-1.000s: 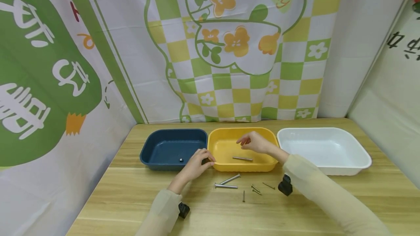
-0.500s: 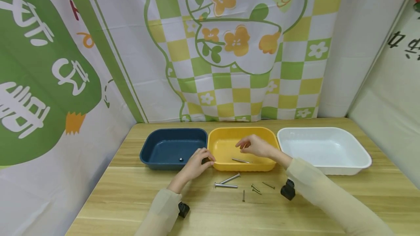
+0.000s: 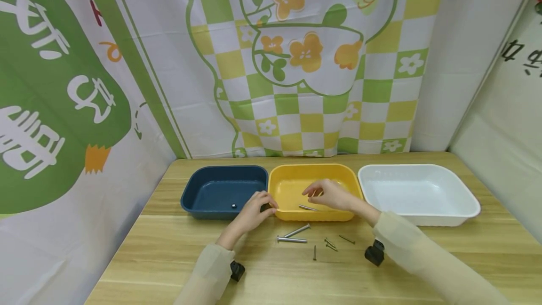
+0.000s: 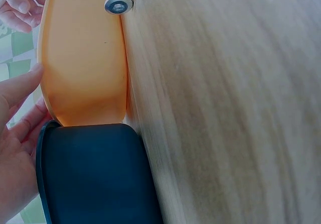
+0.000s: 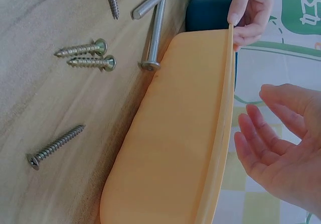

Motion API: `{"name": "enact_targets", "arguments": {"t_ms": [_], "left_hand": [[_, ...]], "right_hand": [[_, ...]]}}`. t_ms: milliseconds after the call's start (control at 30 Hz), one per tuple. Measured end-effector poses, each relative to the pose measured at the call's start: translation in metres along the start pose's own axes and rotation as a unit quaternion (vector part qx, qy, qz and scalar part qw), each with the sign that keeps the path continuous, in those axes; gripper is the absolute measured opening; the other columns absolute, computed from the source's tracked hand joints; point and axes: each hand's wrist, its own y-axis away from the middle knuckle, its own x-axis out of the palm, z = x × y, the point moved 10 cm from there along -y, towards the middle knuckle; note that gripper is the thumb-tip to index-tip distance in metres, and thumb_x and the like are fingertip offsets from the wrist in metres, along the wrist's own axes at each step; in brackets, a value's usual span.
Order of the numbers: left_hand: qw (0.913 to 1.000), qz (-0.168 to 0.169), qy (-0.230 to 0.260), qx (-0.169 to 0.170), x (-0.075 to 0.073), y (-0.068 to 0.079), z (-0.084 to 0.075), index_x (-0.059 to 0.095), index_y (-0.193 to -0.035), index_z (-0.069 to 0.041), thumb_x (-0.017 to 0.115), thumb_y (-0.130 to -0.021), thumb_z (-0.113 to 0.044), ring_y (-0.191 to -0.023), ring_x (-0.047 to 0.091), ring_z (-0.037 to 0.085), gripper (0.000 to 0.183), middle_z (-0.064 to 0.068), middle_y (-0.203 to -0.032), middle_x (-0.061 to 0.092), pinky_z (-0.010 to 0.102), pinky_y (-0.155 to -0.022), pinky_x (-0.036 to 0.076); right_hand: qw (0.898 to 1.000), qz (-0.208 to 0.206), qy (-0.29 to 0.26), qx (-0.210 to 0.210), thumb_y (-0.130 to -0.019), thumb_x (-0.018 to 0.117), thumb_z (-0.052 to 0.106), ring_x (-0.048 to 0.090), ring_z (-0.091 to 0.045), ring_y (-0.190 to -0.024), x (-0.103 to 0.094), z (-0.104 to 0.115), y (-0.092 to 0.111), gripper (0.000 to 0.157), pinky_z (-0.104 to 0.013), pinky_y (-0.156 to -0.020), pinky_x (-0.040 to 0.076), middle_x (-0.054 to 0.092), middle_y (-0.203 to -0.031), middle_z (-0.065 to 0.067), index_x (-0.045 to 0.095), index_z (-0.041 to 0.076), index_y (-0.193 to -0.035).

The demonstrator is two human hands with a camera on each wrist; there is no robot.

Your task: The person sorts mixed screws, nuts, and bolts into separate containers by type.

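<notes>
My left hand (image 3: 255,212) holds the near left corner of the yellow tray (image 3: 292,215), thumb outside the rim and fingers over the inside. Above that tray hovers my right hand (image 3: 332,195), its fingers loosely bent and holding nothing, as the right wrist view also shows. A silver bolt (image 3: 307,207) lies on the tray floor near the front wall, partly hidden by the right hand. On the table in front are two more silver bolts (image 3: 292,240), one resting across the other in the right wrist view. To their right lie several small screws (image 5: 56,146).
Left of the yellow tray stands a dark blue tray (image 3: 199,214) with a small shiny metal piece (image 3: 234,206) inside. A white tray (image 3: 440,220) adjoins on the right. A patterned curtain (image 3: 296,121) hangs behind the wooden table (image 3: 271,276).
My right hand has sunk slightly toward the tray's front. The bolt in the yellow tray has shifted a little left and nearer the front wall. My left hand has stayed put.
</notes>
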Motion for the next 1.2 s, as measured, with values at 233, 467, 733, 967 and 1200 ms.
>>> {"name": "enact_targets", "arguments": {"t_ms": [233, 467, 733, 967, 1200], "left_hand": [[1.0000, 0.000, -0.005, -0.001, 0.000, 0.000, 0.000, 0.064, -0.089, -0.013, 0.062, -0.086, -0.015, -0.091, 0.049, 0.023, 0.004, 0.002, -0.096, 0.056, 0.035, -0.079, 0.041], [0.9998, 0.007, -0.003, -0.016, 0.002, 0.000, 0.003, 0.064, -0.090, -0.013, 0.061, -0.087, -0.015, -0.094, 0.049, 0.024, 0.005, 0.001, -0.097, 0.056, 0.035, -0.081, 0.041], [0.9999, 0.007, 0.000, -0.016, 0.001, 0.000, 0.003, 0.064, -0.090, -0.013, 0.061, -0.087, -0.015, -0.093, 0.049, 0.024, 0.004, 0.002, -0.097, 0.056, 0.036, -0.081, 0.041], [0.9998, 0.009, 0.001, -0.017, 0.003, -0.001, 0.004, 0.064, -0.090, -0.012, 0.061, -0.087, -0.017, -0.093, 0.049, 0.024, 0.006, 0.002, -0.097, 0.056, 0.036, -0.081, 0.041], [0.9998, 0.009, -0.001, -0.016, 0.003, -0.001, 0.004, 0.064, -0.090, -0.011, 0.061, -0.087, -0.017, -0.094, 0.049, 0.024, 0.007, 0.002, -0.097, 0.056, 0.036, -0.081, 0.041]], "right_hand": [[1.000, 0.000, -0.015, -0.025, -0.085, 0.061, 0.005, 0.061, -0.020, -0.081, 0.004, 0.008, 0.005, 0.020, -0.029, -0.072, 0.052, 0.064, -0.095, -0.018, 0.064, -0.007, -0.101], [0.999, -0.012, -0.007, -0.035, -0.084, 0.063, 0.010, 0.058, -0.015, -0.080, 0.008, 0.014, 0.012, 0.019, -0.025, -0.072, 0.049, 0.065, -0.090, -0.009, 0.067, -0.002, -0.099], [0.998, -0.012, -0.005, -0.069, -0.086, 0.061, 0.011, 0.058, -0.016, -0.084, 0.014, 0.028, 0.020, 0.019, -0.037, -0.074, 0.050, 0.065, -0.093, -0.010, 0.067, -0.001, -0.099], [0.996, -0.019, -0.007, -0.086, -0.085, 0.063, 0.010, 0.058, -0.013, -0.080, 0.020, 0.034, 0.025, 0.018, -0.034, -0.073, 0.050, 0.065, -0.091, -0.009, 0.067, -0.002, -0.098], [0.994, -0.019, -0.007, -0.107, -0.083, 0.065, 0.009, 0.059, -0.018, -0.079, 0.029, 0.038, 0.030, 0.017, -0.032, -0.072, 0.050, 0.065, -0.090, -0.012, 0.067, -0.003, -0.095]]}}
